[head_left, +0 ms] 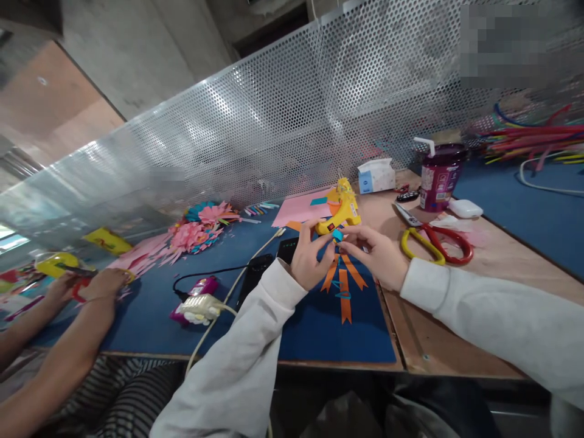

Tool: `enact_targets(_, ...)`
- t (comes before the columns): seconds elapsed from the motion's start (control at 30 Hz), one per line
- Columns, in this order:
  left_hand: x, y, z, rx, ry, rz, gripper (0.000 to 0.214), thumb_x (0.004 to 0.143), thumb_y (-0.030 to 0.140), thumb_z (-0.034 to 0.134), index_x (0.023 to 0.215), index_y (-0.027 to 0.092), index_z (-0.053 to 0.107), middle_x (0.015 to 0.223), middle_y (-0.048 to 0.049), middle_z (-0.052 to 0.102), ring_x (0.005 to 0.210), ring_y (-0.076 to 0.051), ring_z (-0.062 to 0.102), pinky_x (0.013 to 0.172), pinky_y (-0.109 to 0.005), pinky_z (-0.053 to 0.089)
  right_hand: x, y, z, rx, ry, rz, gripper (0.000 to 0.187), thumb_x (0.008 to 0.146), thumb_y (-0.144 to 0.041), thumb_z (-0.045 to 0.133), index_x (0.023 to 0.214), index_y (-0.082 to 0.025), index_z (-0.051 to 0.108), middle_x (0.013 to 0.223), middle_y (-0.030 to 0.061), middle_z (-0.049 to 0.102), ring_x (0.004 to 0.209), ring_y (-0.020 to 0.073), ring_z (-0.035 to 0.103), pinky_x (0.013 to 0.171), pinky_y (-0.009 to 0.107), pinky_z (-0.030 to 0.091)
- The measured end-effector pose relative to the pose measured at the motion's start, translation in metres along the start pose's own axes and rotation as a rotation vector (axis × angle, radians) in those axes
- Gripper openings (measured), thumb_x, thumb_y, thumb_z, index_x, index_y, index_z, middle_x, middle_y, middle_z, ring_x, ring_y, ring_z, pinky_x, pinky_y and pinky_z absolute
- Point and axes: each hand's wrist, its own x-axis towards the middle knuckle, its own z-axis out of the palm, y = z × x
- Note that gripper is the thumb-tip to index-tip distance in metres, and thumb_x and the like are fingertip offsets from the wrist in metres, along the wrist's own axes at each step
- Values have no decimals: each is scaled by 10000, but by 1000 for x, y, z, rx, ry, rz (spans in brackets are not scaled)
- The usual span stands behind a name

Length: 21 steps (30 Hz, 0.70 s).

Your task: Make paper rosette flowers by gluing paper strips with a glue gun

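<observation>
Over the blue tabletop, my left hand (pixel 310 258) and my right hand (pixel 376 254) meet with their fingertips closed around a small folded blue paper piece (pixel 337 235). Directly below them lie orange paper strips (pixel 345 298) with notched ends, fanned out, with a thin blue loop on the middle one. Just behind my fingers rests a yellow glue gun (pixel 348 210), partly covered by my left hand. A dark phone (pixel 255 277) lies to the left of my left wrist.
Red-and-yellow-handled scissors (pixel 444 243), a purple cup (pixel 440 179) with a straw and a white case (pixel 465 208) stand right. A power strip (pixel 198 309) with a cable lies left. Pink paper flowers (pixel 196 231) sit farther back. At far left a person's hands (pixel 103 285) hold scissors.
</observation>
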Motion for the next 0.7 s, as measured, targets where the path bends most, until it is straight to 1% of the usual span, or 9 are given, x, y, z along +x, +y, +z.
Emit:
enact_targets(0.17,1,1,2,1,16,0,198,870,202,457,921,162,644,1110,-108,468,1102,-216,501,970,-390,478,2,-3,-2,-20,8,10,234,758,-375,619,922,-209,619,688,8,624,645,163,597,659,349,525)
enact_targets(0.3,1,1,2,4,11,0,178,861,182,466,887,159,640,1111,-111,473,1089,-213,509,960,-384,484,1,-3,-2,-52,0,-10,213,766,-366,612,915,-215,625,652,-3,600,619,156,579,639,336,517)
enact_targets(0.47,1,0,2,-3,29,4,180,847,152,458,781,142,625,1100,-114,484,1071,-204,519,959,-363,486,-1,-7,-2,-80,-30,-12,238,780,-381,605,948,-212,610,702,13,637,644,167,600,641,334,506)
enact_targets(0.53,1,0,2,5,42,-1,173,838,150,467,769,142,626,1095,-112,490,1062,-205,523,953,-365,491,-2,-9,-3,-80,-20,25,229,815,-428,558,878,-212,602,676,17,632,616,169,600,603,324,497)
enact_targets(0.63,1,-1,2,13,67,-26,178,839,164,468,784,150,637,1098,-104,493,1067,-208,527,957,-377,490,-2,-8,-4,-63,-4,103,343,878,-505,433,735,-223,566,577,11,594,531,163,577,557,320,480)
enact_targets(0.7,1,-1,1,4,97,-23,189,844,172,461,796,150,642,1102,-104,487,1066,-208,533,952,-382,492,0,-5,-1,15,-36,171,392,876,-551,404,729,-226,567,600,21,614,540,171,588,582,337,495)
